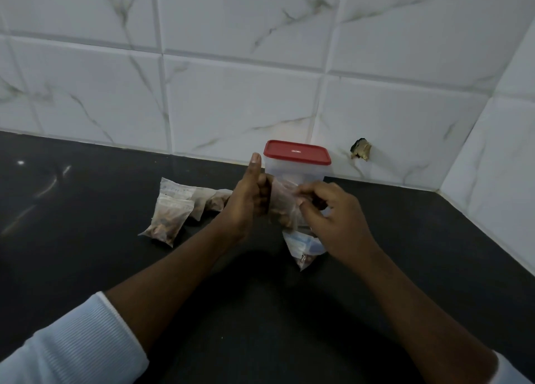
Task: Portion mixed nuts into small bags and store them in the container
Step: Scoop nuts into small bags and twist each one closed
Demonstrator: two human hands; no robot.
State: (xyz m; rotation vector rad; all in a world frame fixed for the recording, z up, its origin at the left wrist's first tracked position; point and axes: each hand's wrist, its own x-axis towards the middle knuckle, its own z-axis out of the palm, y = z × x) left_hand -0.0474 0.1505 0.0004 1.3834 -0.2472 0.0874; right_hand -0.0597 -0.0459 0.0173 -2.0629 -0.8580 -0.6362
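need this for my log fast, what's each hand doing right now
Left hand: grips the small bag of nuts, thumb pointing up.
Right hand: pinches the same bag near its top.

**Dim counter shot, bendy edges**

Pretty gloomy overall. The white wall tiles point(231, 94) catch most of the light, with a faint warm patch low down. The black desk point(86, 253) swallows the rest, bar a few glare streaks at far left. A soft shadow pools between the arms point(179, 268). Grout lines bow toward the edges, and fine detail is mushy.
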